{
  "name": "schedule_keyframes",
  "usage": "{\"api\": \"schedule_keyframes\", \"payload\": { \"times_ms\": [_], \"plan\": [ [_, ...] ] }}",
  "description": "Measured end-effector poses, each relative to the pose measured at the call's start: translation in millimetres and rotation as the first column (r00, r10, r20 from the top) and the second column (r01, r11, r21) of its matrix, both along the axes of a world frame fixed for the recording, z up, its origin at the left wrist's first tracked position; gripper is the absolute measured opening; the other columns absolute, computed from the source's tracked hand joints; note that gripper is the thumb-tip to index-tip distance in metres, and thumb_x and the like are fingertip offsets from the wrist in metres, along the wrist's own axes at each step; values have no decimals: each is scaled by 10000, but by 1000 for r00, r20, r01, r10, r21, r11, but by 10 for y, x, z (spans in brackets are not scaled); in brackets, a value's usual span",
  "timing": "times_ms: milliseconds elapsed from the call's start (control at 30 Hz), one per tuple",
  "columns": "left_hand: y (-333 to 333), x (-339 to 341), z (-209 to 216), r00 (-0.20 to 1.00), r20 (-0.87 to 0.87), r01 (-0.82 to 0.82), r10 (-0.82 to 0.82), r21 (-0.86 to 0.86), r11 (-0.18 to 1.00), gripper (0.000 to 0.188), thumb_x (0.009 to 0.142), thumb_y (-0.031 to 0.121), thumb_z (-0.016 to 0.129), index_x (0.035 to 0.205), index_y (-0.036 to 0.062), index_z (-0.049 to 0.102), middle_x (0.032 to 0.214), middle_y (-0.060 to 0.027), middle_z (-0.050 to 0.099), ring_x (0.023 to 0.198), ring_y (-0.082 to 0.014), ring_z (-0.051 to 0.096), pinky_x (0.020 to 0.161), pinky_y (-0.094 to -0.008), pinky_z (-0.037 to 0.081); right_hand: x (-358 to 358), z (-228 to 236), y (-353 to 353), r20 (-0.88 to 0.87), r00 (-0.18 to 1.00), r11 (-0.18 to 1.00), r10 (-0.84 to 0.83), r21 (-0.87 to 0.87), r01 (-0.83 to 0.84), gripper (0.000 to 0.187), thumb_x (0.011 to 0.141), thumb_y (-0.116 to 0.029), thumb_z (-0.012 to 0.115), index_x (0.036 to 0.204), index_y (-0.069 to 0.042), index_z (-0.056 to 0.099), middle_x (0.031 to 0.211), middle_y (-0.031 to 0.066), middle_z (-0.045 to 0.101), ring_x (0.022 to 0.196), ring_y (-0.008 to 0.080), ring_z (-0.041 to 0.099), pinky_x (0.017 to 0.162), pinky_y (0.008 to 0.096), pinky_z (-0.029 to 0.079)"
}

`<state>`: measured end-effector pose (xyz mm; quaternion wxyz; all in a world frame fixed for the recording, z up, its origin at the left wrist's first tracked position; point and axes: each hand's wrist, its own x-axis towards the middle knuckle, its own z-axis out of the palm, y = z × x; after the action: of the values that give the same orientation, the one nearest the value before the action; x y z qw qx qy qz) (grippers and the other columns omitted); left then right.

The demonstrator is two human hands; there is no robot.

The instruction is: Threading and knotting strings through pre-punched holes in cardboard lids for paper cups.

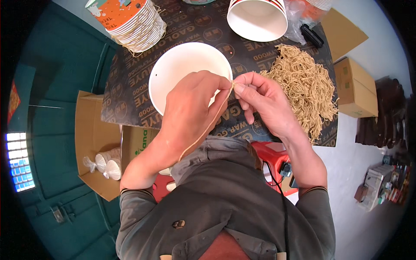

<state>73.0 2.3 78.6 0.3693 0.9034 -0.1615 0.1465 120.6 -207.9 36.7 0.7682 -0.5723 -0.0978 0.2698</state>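
Btwn fingertips of L hand (pixel 190 97) & R hand (pixel 266 97), tan cord (pixel 201 137) is pinched, tail trailing past L wrist. White tub (pixel 182 60) is part-hidden behind L hand; tan strand pile (pixel 305 86) is heaped right of R hand. Lettering is printed on dark tabletop (pixel 132 89) beneath & orange-patterned tub stack (pixel 119 14) beyond L hand.

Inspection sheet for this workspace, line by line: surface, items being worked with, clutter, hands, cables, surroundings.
Surface: dark printed board tabletop.
Work items: round white paper bucket, a small dark spot on its inner wall; thin tan cord; heaped tan cord pile at right.
Clutter: orange-printed paper bucket stack with cord loops hanging; small black object, kind unclear.
Hands: left hand and right hand pinch the cord, fingertips together.
Cables: thin black cable down the shirt front.
Surroundings: open brown cardboard box at left, bagged white cups inside; dark green wall.
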Motion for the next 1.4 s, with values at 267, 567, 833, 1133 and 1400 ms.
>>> {"api": "schedule_keyframes", "payload": {
  "times_ms": [267,567,833,1133,1400],
  "plan": [
    [-13,-11,-63,992,127,-15,14,8,1000,168,919,16,823,1059,59,741,990,-118,735,954,-352,725,807,-460,585,-32,48,14,11,1000,999,15,-30,-14,254,1129,-237,729,1228,-3,738,933,-27,706,736,11,593,551,200,524],
    [0,-35,-34,944,319,-23,-78,302,953,291,905,-35,822,1167,57,734,1102,-102,755,985,-321,738,834,-419,611,-3,21,-8,-2,1000,999,28,-19,-28,263,1129,-262,733,1209,-12,745,945,-29,715,746,11,592,553,200,519],
    [25,8,12,979,192,16,-73,284,959,240,925,-7,810,1111,56,672,1028,-106,720,960,-322,744,814,-417,610,11,7,8,-49,997,998,53,-12,-54,268,1126,-280,740,1188,-19,752,892,-37,688,686,20,581,542,210,512],
    [106,4,13,999,-41,3,-5,-34,999,167,933,-7,774,1058,23,670,954,-149,720,884,-342,743,796,-426,605,10,-50,24,-55,997,998,51,29,-49,268,1139,-292,727,1154,-25,739,880,-36,672,678,22,584,528,212,510],
    [141,2,15,996,-87,-3,-6,-100,995,158,945,5,773,1065,12,671,954,-153,740,876,-317,763,810,-405,615,-104,-44,123,182,972,989,-150,24,148,176,1110,-128,728,1233,-2,719,1017,5,675,792,28,630,557,209,557]
  ]
}}
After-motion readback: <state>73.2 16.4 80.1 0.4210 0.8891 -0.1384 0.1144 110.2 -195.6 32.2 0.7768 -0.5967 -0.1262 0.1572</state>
